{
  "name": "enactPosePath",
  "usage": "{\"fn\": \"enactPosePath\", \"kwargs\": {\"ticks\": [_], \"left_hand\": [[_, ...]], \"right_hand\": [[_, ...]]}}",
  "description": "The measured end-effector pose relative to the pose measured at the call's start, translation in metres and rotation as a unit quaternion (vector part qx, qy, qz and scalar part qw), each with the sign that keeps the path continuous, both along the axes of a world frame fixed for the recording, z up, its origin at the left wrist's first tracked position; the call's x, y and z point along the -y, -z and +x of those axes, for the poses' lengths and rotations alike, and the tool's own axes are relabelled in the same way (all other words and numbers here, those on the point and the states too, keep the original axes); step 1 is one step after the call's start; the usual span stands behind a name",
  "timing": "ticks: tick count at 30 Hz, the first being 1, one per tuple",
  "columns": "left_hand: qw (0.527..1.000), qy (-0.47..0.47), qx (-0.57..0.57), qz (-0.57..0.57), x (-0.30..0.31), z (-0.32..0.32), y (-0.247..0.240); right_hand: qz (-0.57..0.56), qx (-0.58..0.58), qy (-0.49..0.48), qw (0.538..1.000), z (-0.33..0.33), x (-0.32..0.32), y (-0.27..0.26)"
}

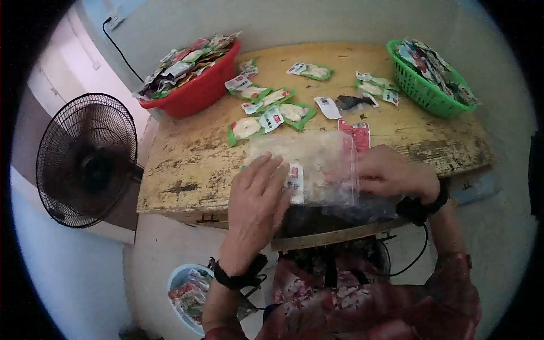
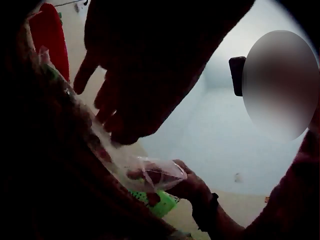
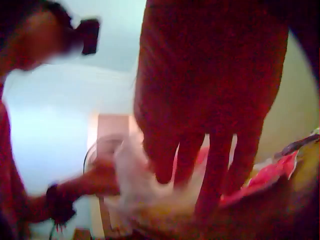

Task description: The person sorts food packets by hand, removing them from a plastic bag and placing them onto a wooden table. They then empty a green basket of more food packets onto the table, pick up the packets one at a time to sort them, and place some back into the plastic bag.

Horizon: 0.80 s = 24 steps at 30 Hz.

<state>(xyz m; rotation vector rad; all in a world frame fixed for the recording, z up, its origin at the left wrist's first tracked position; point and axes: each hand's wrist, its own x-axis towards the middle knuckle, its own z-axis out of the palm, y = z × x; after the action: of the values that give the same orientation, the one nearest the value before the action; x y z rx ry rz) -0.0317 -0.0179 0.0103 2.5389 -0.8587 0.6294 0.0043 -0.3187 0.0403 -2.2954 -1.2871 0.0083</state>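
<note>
A clear zip bag (image 1: 323, 147) lies at the table's front edge, with pale contents and a white label with a red mark showing. The left hand (image 1: 258, 190) rests on its left part with fingers extended; in the left wrist view the left hand (image 2: 145, 65) is dark against the light. At the bag's right end is the right hand (image 1: 391, 173), its fingertips seen through the plastic (image 2: 157, 172). In the right wrist view the fingers of the right hand (image 3: 210, 100) point down, fairly straight. Whether they hold anything inside is hidden. A red packet (image 1: 357, 135) lies just behind the bag.
Several green-edged packets (image 1: 246, 129) and a dark item in clear wrap (image 1: 354, 102) lie on the yellow table (image 1: 187, 147). A red basket (image 1: 192, 90) and a green basket (image 1: 422, 85) hold packets. Left stands a fan (image 1: 88, 161); below, a blue basin (image 1: 181, 314).
</note>
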Motion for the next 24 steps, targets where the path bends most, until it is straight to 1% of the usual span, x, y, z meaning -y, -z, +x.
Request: {"fn": "enactPosePath", "kwargs": {"ticks": [1,2,4,5,8,10,11,14,16,17,20,21,24], "left_hand": [[0.999,0.019,-0.012,0.027,0.0,-0.001,0.006],[0.999,0.02,-0.02,0.029,-0.001,-0.001,0.01],[0.999,0.02,-0.036,0.029,-0.003,0.0,0.019],[0.999,0.015,-0.033,0.028,-0.002,0.0,0.022],[0.999,0.004,-0.017,0.03,-0.001,-0.001,0.026],[1.0,0.003,-0.005,0.028,0.0,0.0,0.03],[1.0,0.007,0.001,0.024,0.001,0.001,0.032],[1.0,-0.004,0.001,0.015,0.002,-0.003,0.034],[1.0,-0.008,-0.008,0.017,0.002,-0.005,0.032],[1.0,-0.007,-0.008,0.02,0.001,-0.005,0.031],[1.0,-0.007,-0.011,0.016,0.002,-0.006,0.03],[1.0,-0.006,-0.011,0.012,0.002,-0.006,0.03],[1.0,-0.01,-0.01,0.011,0.003,-0.005,0.031]], "right_hand": [[-0.011,-0.129,0.019,0.991,-0.006,0.008,-0.027],[-0.023,-0.255,0.038,0.966,-0.008,0.015,-0.044],[0.055,-0.271,0.167,0.946,0.003,0.032,-0.052],[0.094,-0.276,0.231,0.928,0.009,0.038,-0.056],[0.121,-0.121,0.231,0.958,0.051,0.022,-0.037],[0.033,0.028,0.209,0.977,0.083,0.008,-0.02],[-0.012,0.102,0.196,0.975,0.094,-0.002,-0.014],[-0.104,0.129,0.221,0.961,0.109,-0.046,-0.012],[-0.14,0.165,0.211,0.953,0.128,-0.061,0.006],[-0.158,0.182,0.205,0.949,0.138,-0.066,0.014],[-0.233,0.151,0.218,0.936,0.139,-0.079,0.013],[-0.214,0.129,0.213,0.944,0.14,-0.079,0.014],[-0.259,0.165,0.207,0.929,0.145,-0.078,0.015]]}}
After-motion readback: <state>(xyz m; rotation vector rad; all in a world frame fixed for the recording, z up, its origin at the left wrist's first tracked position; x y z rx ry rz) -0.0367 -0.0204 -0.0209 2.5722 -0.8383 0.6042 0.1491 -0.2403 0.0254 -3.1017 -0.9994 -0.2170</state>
